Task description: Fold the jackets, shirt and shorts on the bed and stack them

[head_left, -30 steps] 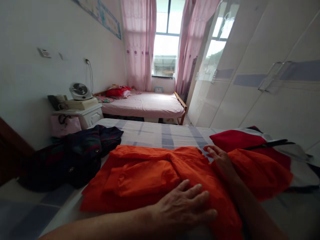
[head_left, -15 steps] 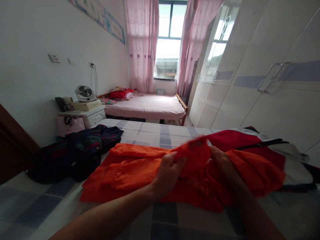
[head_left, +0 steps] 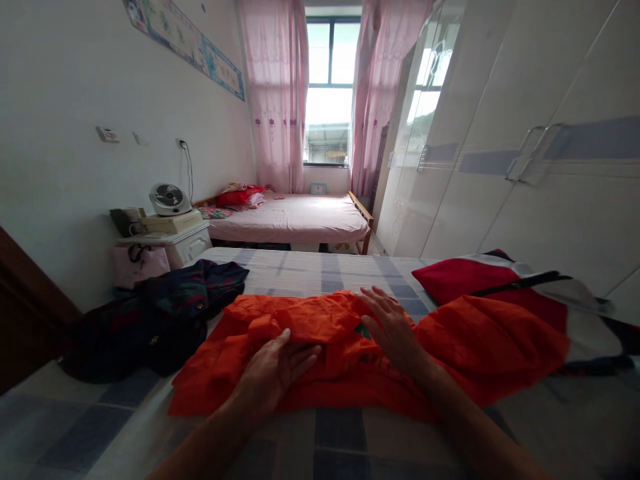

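Observation:
An orange garment (head_left: 310, 320) lies partly folded across the bed in front of me, with some lettering showing near its middle. My left hand (head_left: 277, 363) rests at its near side, fingers stretched out, palm turned inward. My right hand (head_left: 390, 327) is on or just over the garment's upper middle, with its fingers spread. A small green patch shows beside the right fingers. To the right, a loose bunched orange part (head_left: 495, 347) of the clothing spreads out. Neither hand grips the cloth.
A dark plaid garment (head_left: 165, 313) lies at the left on the checked bed sheet (head_left: 340, 433). Red, white and black clothing (head_left: 465, 273) lies at the right. Beyond are a second bed (head_left: 310, 217), a nightstand (head_left: 187, 243) with a fan (head_left: 170, 198), and a white wardrobe (head_left: 500, 220).
The raised orange part that both hands held has been laid down to the left and let go. My left hand moved left and nearer; my right hand moved left, its fingers now spread.

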### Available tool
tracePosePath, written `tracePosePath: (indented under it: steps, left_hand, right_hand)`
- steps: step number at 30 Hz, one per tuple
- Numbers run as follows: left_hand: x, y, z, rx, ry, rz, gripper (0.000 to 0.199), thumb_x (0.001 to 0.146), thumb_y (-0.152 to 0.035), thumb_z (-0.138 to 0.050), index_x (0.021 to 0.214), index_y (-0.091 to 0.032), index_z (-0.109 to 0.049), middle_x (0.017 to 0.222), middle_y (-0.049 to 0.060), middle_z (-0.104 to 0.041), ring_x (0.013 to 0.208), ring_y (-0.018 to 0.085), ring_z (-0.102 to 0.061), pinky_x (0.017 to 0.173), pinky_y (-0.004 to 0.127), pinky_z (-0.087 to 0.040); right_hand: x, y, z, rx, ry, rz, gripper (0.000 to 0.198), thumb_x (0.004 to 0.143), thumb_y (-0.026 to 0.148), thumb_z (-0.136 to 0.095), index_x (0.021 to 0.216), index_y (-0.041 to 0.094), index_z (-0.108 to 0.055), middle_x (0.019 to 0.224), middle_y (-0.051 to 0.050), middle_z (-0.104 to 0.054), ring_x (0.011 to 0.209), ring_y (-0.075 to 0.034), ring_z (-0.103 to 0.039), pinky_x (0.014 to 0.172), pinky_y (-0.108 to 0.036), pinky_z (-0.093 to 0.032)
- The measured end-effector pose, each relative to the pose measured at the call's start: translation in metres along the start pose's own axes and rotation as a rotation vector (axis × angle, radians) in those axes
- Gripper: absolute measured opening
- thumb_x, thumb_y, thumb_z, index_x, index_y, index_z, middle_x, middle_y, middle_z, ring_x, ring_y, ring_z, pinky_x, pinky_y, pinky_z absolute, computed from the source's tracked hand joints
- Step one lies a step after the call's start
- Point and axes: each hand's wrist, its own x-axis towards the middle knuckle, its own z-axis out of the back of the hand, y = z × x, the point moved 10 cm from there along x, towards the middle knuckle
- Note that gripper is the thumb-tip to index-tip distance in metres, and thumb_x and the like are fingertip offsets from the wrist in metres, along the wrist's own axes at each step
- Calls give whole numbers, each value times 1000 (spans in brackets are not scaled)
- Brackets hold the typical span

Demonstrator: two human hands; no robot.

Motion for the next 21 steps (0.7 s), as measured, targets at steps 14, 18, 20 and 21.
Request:
tracePosePath:
  steps: [14,18,20,21]
  left_hand:
    - [30,-136,33,2197,-136,-875,40,78,-9,-49,115,-17,-62,126,16,-56,122,31,-48,102,45,-37]
    - [36,-140,37,2221,-138,-853,28,85,-12,-41,93,-16,-67,99,15,-62,97,29,-58,87,43,-44]
    - [29,-140,39,2212,-139,-853,27,86,-13,-42,95,-17,-67,103,15,-60,100,29,-56,88,42,-42]
    - [25,-138,41,2207,-129,-842,27,85,-14,-43,95,-18,-67,104,14,-60,101,28,-56,88,41,-42]
  right_hand:
    - [-5,60,-24,5,267,173,55,87,49,-51,138,29,-43,149,-6,-35,139,-27,-24,110,-51,-24]
    - [-11,64,-42,4,331,183,59,84,46,-56,139,27,-42,150,-9,-33,137,-28,-28,109,-51,-25]
    - [-11,64,-42,15,324,162,50,87,43,-52,135,27,-47,148,-7,-37,136,-26,-30,109,-48,-26]
    - [-12,64,-42,23,324,153,46,89,44,-49,132,28,-50,147,-6,-38,136,-25,-31,110,-46,-26]
